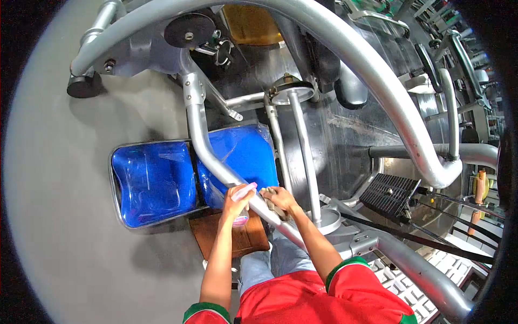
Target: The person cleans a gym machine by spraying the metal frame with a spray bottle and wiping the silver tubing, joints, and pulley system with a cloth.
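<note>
My left hand is wrapped round a spray bottle with a pink top, just left of a silver metal tube. On the tube's other side, my right hand presses a greyish-brown cloth against the metal. The tube is part of a large machine frame and runs down between my two arms. Behind it lies a blue plastic-covered seat pad.
A second blue pad is at the left on the grey floor. A brown board lies near my legs. A thick curved tube arches overhead. At the right are a black ribbed footplate and more gym machines.
</note>
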### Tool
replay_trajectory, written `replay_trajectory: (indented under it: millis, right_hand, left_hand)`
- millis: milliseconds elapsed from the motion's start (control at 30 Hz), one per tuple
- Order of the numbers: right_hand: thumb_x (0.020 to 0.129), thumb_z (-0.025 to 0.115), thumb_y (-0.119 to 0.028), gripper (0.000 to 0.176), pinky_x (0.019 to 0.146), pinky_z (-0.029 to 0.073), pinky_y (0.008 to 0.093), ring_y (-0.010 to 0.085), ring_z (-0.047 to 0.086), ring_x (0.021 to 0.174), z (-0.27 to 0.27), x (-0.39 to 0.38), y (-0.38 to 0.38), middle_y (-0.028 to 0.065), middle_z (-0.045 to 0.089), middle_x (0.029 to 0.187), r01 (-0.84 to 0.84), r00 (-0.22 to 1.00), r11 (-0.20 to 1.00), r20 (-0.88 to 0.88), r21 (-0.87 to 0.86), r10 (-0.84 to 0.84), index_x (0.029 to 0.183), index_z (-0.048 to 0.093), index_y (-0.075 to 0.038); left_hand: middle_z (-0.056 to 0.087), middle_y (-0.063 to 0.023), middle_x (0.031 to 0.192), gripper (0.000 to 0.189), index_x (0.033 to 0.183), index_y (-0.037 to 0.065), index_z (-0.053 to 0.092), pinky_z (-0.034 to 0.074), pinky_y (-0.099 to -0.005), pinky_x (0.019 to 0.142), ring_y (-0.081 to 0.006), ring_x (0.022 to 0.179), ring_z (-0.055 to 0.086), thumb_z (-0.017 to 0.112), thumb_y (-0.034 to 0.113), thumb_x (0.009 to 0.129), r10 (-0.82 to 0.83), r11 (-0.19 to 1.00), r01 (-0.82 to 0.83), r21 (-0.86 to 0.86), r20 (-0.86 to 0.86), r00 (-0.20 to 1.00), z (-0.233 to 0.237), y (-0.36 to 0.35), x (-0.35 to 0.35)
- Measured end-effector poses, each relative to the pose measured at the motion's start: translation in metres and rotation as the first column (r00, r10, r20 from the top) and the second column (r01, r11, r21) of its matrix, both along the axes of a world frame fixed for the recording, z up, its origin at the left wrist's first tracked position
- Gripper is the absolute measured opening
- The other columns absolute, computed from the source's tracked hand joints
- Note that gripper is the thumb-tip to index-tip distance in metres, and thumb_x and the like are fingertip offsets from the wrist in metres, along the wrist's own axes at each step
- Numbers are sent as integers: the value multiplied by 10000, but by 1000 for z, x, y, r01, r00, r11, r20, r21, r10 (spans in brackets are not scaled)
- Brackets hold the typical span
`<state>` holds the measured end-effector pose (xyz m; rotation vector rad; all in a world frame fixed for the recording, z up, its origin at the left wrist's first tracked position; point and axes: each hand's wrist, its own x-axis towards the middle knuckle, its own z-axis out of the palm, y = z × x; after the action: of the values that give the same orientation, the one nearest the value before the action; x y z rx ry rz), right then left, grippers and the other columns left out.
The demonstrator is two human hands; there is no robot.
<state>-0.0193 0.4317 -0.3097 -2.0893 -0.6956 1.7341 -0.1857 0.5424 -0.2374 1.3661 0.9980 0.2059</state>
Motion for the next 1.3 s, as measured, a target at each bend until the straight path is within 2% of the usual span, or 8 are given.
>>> replay_trajectory:
  millis: [100,167,200,300,633,900,1233,1300]
  right_hand:
    - [763,606,-617,719,945,469,399,355,623,1088,18,-1,-4,238,640,1152,43,999,999,-6,14,-43,1270,602,-107]
    - [763,608,-608,717,940,470,393,348,627,1082,39,7,-15,234,645,1146,80,993,997,-91,-2,-79,1262,607,-93]
    - [767,608,-598,707,937,471,388,343,632,1071,36,9,-22,222,650,1145,20,999,1000,48,-19,-19,1250,616,-83]
    - [770,604,-591,687,940,468,406,356,628,1070,27,18,-37,224,649,1143,-8,1000,999,-10,-48,7,1238,626,-89]
    - [785,601,-594,632,908,489,444,385,640,1026,23,-1,34,241,665,1070,-72,993,993,99,93,62,1215,646,-132]
    - [792,615,-589,620,887,491,402,365,652,995,42,9,-11,228,675,1045,-115,981,993,154,-1,114,1179,659,-107]
    - [780,639,-533,602,843,498,398,346,674,937,29,-11,36,227,687,981,-7,988,996,152,94,-8,1187,654,-89]
    - [780,623,-574,626,909,487,430,381,641,1024,41,-7,19,241,667,1060,53,998,996,31,70,-55,1202,653,-113]
  left_hand:
    - [642,-59,695,236,987,12,712,442,-273,396,-108,459,562,660,215,878,-58,997,59,-52,20,998,-1,16,5]
    - [639,-74,679,271,960,12,716,433,-270,372,-128,447,561,665,265,876,-15,948,-5,-318,-61,998,-2,25,8]
    - [634,-81,667,348,934,4,715,426,-266,358,-141,428,548,665,343,872,-33,925,4,-380,-68,997,-9,31,8]
    - [628,-77,652,425,933,-3,712,432,-265,365,-143,430,542,646,413,874,-13,891,-21,-453,-72,997,-10,37,8]
    - [630,-81,639,516,990,-19,679,428,-270,373,-158,392,531,565,476,900,72,898,-135,-419,-163,984,-4,35,13]
    - [616,-66,618,511,982,-29,696,451,-257,368,-134,434,552,573,462,909,91,887,-121,-446,-88,992,0,37,12]
    - [623,-83,635,498,983,-30,682,443,-271,357,-153,411,543,579,451,902,119,884,-161,-438,-122,985,-11,35,9]
    - [616,-75,617,470,979,-15,700,436,-269,346,-143,405,538,593,437,902,124,882,-161,-442,-112,986,-9,36,9]
